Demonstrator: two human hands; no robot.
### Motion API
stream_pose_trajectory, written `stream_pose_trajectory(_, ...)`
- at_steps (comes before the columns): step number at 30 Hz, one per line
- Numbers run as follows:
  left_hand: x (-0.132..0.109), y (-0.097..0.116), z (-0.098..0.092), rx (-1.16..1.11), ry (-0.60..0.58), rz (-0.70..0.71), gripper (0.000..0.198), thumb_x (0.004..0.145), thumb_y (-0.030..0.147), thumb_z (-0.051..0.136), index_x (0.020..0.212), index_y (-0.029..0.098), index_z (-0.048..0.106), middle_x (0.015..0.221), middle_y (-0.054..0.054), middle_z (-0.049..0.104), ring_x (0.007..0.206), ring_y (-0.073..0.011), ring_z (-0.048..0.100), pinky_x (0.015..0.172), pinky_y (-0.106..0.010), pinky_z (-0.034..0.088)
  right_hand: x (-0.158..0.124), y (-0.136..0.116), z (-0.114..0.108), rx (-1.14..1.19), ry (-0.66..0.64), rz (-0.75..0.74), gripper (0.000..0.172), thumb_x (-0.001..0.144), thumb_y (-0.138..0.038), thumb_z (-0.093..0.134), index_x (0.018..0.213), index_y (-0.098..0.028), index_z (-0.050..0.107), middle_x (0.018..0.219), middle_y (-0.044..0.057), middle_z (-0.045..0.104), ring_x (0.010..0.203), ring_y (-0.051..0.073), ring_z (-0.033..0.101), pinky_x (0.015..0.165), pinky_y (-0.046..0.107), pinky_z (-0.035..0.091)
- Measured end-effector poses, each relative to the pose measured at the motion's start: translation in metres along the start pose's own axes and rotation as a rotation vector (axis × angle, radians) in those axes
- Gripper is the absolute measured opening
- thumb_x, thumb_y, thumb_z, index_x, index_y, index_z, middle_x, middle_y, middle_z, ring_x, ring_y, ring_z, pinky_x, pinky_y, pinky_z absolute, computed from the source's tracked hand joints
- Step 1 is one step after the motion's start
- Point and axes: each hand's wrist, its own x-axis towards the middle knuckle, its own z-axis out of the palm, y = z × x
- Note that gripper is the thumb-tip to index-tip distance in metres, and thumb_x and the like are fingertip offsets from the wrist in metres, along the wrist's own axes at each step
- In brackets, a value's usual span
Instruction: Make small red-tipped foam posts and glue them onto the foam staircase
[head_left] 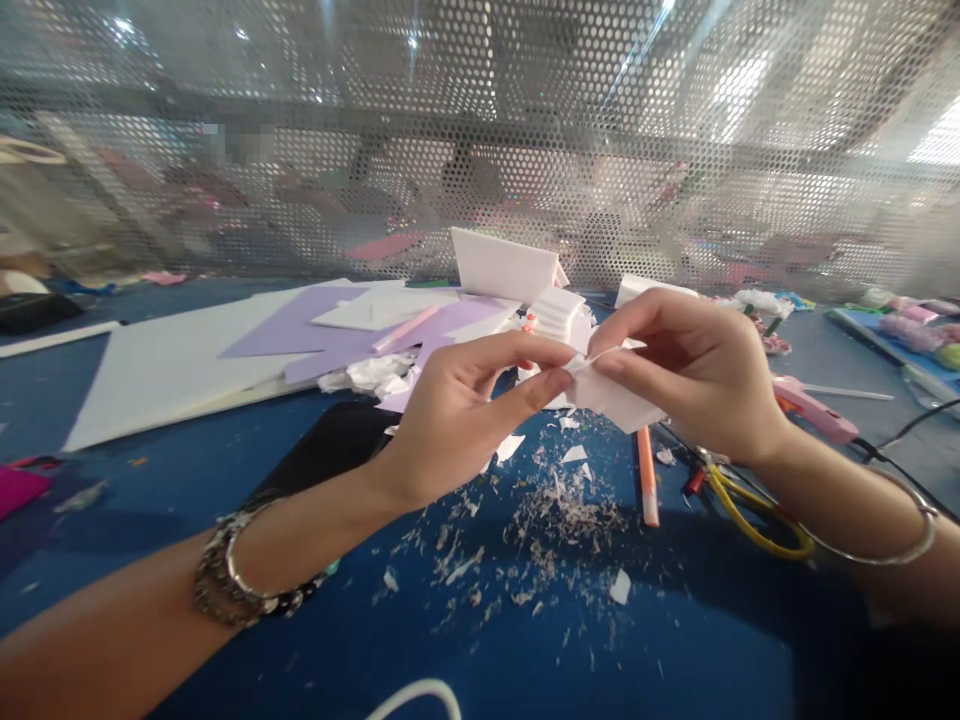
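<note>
Both my hands meet above the blue table [525, 640], pinching one small white piece of foam or paper [611, 400] between them. My left hand [457, 415] grips its left edge with thumb and forefinger closed. My right hand [694, 375] holds its top and right side, fingers curled around it. Below the hands lie white scraps and shavings [559, 515] scattered on the table. A bead bracelet [240, 580] is on my left wrist and a thin bangle [892, 550] on my right.
An orange pencil [647, 475] and yellow-handled scissors [750, 515] lie under my right hand, a pink glue gun [814, 410] beside it. White foam boards [172, 365], purple sheets [315, 320] and a small white foam model [517, 275] sit behind. A perforated metal screen [480, 130] closes the back.
</note>
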Motion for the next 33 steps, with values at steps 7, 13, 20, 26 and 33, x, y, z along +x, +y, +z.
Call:
stream_pose_trajectory(7,0.002,-0.001,0.001,-0.167,-0.04,0.031,0.008,0.074,0.019,0.068,0.08,0.024,0.066,0.076,0.004,0.065,0.071,-0.0089,0.058,0.066,-0.02,0.048,-0.002,0.002,0.007,0.221,-0.039,0.096,0.009,0.078,-0.022,0.062,0.076,-0.014,0.059,0.069,-0.002,0.059,0.057,0.004,0.056,0.049,0.015,0.047)
stream_pose_trajectory(13,-0.002,0.0,0.005,-0.127,0.046,-0.079,0.002,0.075,0.023,0.067,0.077,0.023,0.067,0.077,0.002,0.067,0.074,-0.0109,0.061,0.066,-0.021,0.048,-0.006,0.003,0.012,0.047,0.052,-0.034,0.007,0.079,-0.02,0.06,0.076,-0.015,0.056,0.07,-0.002,0.057,0.063,0.005,0.055,0.054,0.017,0.047)
stream_pose_trajectory(20,-0.005,0.003,0.006,0.071,0.05,-0.141,0.011,0.078,0.024,0.062,0.083,0.024,0.071,0.084,-0.001,0.071,0.076,-0.015,0.063,0.066,-0.026,0.05,-0.009,0.011,0.018,-0.15,0.109,-0.162,0.007,0.077,-0.013,0.06,0.076,-0.015,0.054,0.07,-0.001,0.057,0.065,0.007,0.053,0.06,0.021,0.049)
stream_pose_trajectory(26,-0.003,0.006,0.003,0.095,0.032,-0.074,0.008,0.076,0.027,0.063,0.079,0.023,0.07,0.086,-0.001,0.071,0.082,-0.0157,0.063,0.072,-0.026,0.05,-0.01,0.012,0.016,-0.091,0.107,-0.175,0.011,0.075,-0.009,0.063,0.076,-0.016,0.054,0.071,-0.002,0.056,0.065,0.006,0.054,0.06,0.019,0.049)
stream_pose_trajectory(33,0.003,0.006,-0.002,0.076,-0.022,-0.106,0.01,0.078,0.029,0.062,0.078,0.022,0.07,0.078,0.0,0.07,0.072,-0.0133,0.062,0.063,-0.022,0.049,-0.007,0.009,0.009,-0.19,0.021,-0.255,0.014,0.079,-0.013,0.059,0.091,-0.018,0.054,0.083,-0.001,0.06,0.076,0.008,0.057,0.067,0.022,0.053)
